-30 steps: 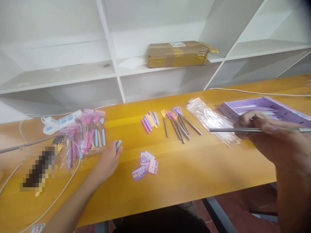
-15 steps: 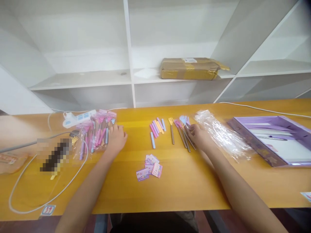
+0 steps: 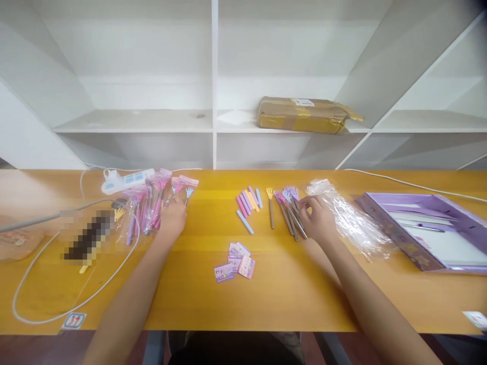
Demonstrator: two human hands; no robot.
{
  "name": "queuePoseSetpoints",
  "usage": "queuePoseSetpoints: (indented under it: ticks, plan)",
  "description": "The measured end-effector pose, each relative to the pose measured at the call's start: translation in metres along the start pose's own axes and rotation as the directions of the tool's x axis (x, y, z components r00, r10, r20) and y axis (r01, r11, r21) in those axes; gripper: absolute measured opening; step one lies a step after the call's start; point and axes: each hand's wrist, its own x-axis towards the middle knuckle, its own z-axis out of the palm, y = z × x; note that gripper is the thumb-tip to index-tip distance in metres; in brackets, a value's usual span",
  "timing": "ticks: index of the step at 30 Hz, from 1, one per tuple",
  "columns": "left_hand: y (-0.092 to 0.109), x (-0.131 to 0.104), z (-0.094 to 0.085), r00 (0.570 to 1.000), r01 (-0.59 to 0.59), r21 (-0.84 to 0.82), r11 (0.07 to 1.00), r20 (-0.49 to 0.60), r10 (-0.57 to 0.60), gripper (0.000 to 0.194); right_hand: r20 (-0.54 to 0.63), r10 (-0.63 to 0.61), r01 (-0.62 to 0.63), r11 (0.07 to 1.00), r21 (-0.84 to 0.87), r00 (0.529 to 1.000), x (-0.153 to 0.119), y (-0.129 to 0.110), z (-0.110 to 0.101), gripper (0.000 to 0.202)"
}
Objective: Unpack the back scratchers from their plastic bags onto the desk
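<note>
Head view of a sorting-and-packing step at an orange wooden desk (image 3: 289, 299). The right hand (image 3: 318, 219) lay on the loose cluster of small rake-headed back-scratchers with grey metal stems (image 3: 289, 210), its fingers curled around the near ends of the stems — apparently pinching one or more, though which could not be told. The left hand (image 3: 173, 218) rested at the right edge of the pile of clear sleeves holding finished pink, purple and blue scratchers (image 3: 150, 210); whether it gripped a sleeve or merely touched it could not be told. Between the hands lay a row of pastel plastic handle sleeves (image 3: 248, 202), one light blue piece slightly apart, and nearer the person a small heap of printed purple paper cards (image 3: 234, 263). Crinkled clear plastic bags (image 3: 350, 218) sat just beside the right hand; an open lilac cardboard box (image 3: 429, 228) stood farther right.

Judged step: selecting a stem from the cluster. The next move would call for separating a single stem cleanly from its neighbours — the heads overlap and could snag — before matching it to a handle sleeve.
</note>
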Motion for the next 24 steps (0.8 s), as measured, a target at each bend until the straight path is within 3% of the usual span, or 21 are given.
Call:
queuePoseSetpoints:
  ticks: [3, 6, 9, 12, 17, 21, 24]
  plan:
    - [0.005, -0.007, 0.001, 0.998, -0.054, 0.078, 0.996, -0.033, 0.057, 0.055, 0.023, -0.055, 0.052, 0.994, 0.1, 0.998, 0.001, -0.03, -0.003, 0.012]
    - [0.008, -0.01, 0.001, 0.998, -0.07, 0.082, 0.994, 0.005, 0.07, 0.048, 0.071, -0.138, 0.121, 0.97, 0.21, 0.988, -0.002, -0.061, -0.001, 0.012]
    - [0.01, -0.012, 0.002, 0.998, -0.043, 0.078, 0.996, -0.041, 0.046, 0.059, 0.09, -0.207, 0.172, 0.94, 0.293, 0.974, -0.011, -0.089, 0.004, 0.013]
    - [0.015, -0.015, 0.006, 0.994, -0.094, 0.083, 0.992, -0.051, 0.099, 0.072, 0.139, -0.221, 0.152, 0.909, 0.387, 0.965, -0.027, -0.109, 0.012, 0.014]
    - [0.039, -0.029, 0.012, 0.984, -0.172, -0.132, 0.976, 0.03, 0.178, 0.073, 0.227, -0.249, 0.112, 0.867, 0.486, 0.942, -0.047, -0.117, 0.028, 0.015]
    - [0.066, -0.049, 0.016, 0.961, -0.25, -0.201, 0.947, 0.066, 0.268, 0.087, 0.265, -0.238, 0.085, 0.872, 0.483, 0.935, -0.051, -0.117, 0.034, 0.014]
    - [0.079, -0.056, 0.019, 0.956, -0.25, -0.245, 0.937, 0.088, 0.278, 0.059, 0.285, -0.25, 0.086, 0.87, 0.486, 0.925, -0.051, -0.118, 0.036, 0.013]
